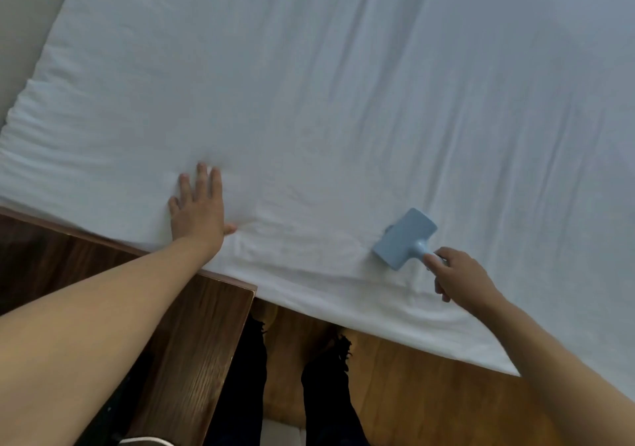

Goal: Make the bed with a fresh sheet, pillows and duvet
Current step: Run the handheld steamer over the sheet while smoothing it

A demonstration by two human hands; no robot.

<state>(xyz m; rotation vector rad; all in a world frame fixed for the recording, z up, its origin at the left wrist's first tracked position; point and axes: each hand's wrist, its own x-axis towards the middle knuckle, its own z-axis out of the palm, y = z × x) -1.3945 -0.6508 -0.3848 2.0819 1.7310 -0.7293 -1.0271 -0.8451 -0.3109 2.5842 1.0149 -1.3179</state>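
A white sheet (343,85) covers the bed and fills most of the head view, with long creases running across it and bunched folds at the left end. My left hand (197,210) lies flat on the sheet near the front edge, fingers straight and pressing down. My right hand (458,275) grips the handle of a light blue brush (403,237), whose flat head rests on the sheet close to the front edge. No pillows or duvet are in view.
A dark wooden bedside cabinet (192,342) stands against the bed at the lower left, under my left forearm. A wooden floor (429,394) runs along the bed's front edge. My legs in dark trousers (247,377) stand between cabinet and bed. A pale wall (24,16) is at far left.
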